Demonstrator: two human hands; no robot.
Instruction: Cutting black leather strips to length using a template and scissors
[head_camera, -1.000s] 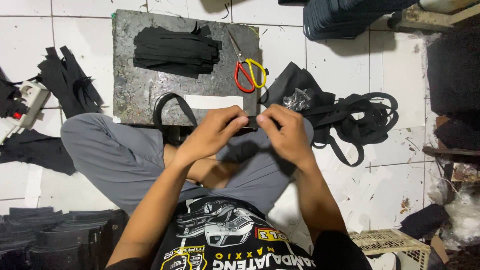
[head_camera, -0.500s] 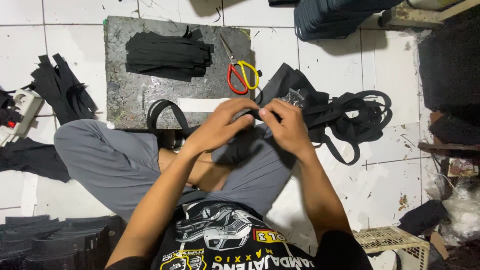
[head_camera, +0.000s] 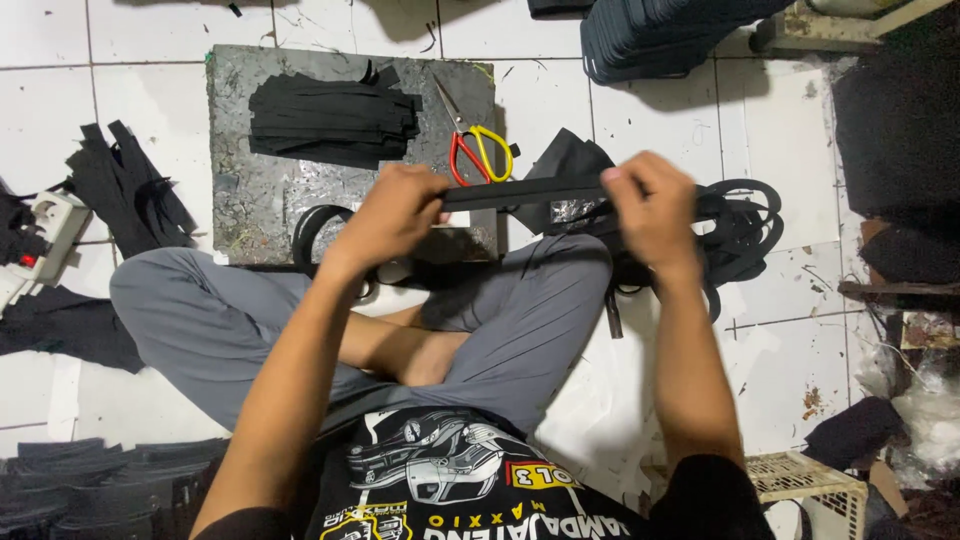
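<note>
Black strap (head_camera: 525, 190) stretched level between both hands, above crossed legs in grey trousers (head_camera: 520, 310). Left hand (head_camera: 390, 215) pinches one end, right hand (head_camera: 650, 205) grips other. Beyond: dark cutting board (head_camera: 250, 210) on tiled floor, stack of cut strips (head_camera: 330, 115), red-yellow scissors (head_camera: 472, 150).

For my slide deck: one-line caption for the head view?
Both hands, left hand and right hand, stretch a black strap above crossed legs.
</note>
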